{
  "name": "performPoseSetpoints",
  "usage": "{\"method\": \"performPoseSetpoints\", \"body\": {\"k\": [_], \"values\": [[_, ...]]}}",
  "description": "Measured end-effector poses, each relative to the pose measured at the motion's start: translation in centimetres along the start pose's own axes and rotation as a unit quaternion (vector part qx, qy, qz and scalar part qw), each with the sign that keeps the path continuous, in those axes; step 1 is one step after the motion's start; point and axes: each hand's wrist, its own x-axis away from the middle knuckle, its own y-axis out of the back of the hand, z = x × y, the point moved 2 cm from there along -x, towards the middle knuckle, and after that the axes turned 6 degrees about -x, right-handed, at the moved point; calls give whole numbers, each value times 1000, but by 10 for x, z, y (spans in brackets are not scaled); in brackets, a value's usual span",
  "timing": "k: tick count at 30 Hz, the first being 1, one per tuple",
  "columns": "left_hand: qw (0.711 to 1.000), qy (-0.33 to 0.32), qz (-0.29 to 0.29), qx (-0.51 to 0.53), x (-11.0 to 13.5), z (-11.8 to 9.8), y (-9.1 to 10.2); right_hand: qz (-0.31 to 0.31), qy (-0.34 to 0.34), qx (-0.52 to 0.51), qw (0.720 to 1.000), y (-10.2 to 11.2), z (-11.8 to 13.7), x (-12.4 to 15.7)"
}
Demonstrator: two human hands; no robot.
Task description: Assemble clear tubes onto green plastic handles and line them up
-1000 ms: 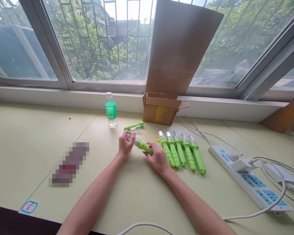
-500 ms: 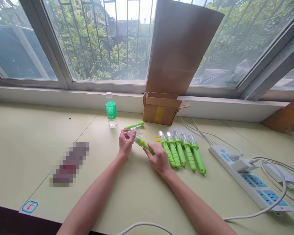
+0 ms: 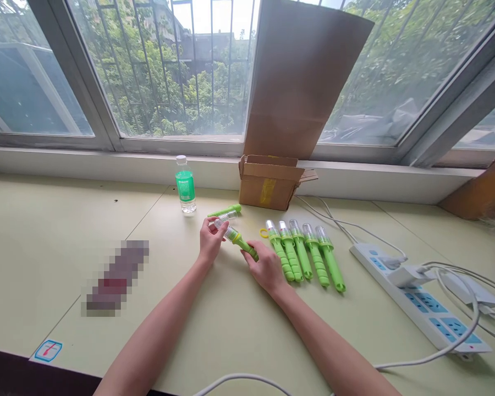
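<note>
Between my hands a green stick with a clear ribbed cap, like a toy light stick (image 3: pixel 236 237), is held at a slant above the table. My left hand (image 3: pixel 210 240) pinches the clear cap end, and my right hand (image 3: pixel 267 266) is wrapped round the green handle. Just behind my left hand lie a loose clear cap (image 3: pixel 227 217) and a green handle (image 3: pixel 230 210). To the right of my right hand, several more light sticks (image 3: pixel 303 253) lie side by side, caps pointing away from me. A yellow ring (image 3: pixel 264 233) lies by their cap ends.
A water bottle (image 3: pixel 185 186) and an open cardboard box (image 3: pixel 268 184) stand near the window. A white power strip (image 3: pixel 416 302) with plugs and cables (image 3: pixel 433 363) occupies the right side. A blurred-out dark object (image 3: pixel 117 278) lies left on the table (image 3: pixel 214 341).
Both hands keep the same grip on the light stick, which has hardly moved. The whole view has shifted very slightly.
</note>
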Motion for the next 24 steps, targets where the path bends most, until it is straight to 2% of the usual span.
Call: {"method": "performPoseSetpoints", "body": {"k": [3,11,19,24], "values": [[1000,-5,-1,3,0,0,0,5,5,15,1000,0,1,0],[1000,-9,2,5,1,1,-1,19,-3,-35,999,-2,-3,-1],[1000,-3,-6,27,-1,2,0,9,-12,16,1000,0,1,0],[1000,-1,-4,20,0,2,0,26,-4,-5,1000,-2,-1,-1]]}}
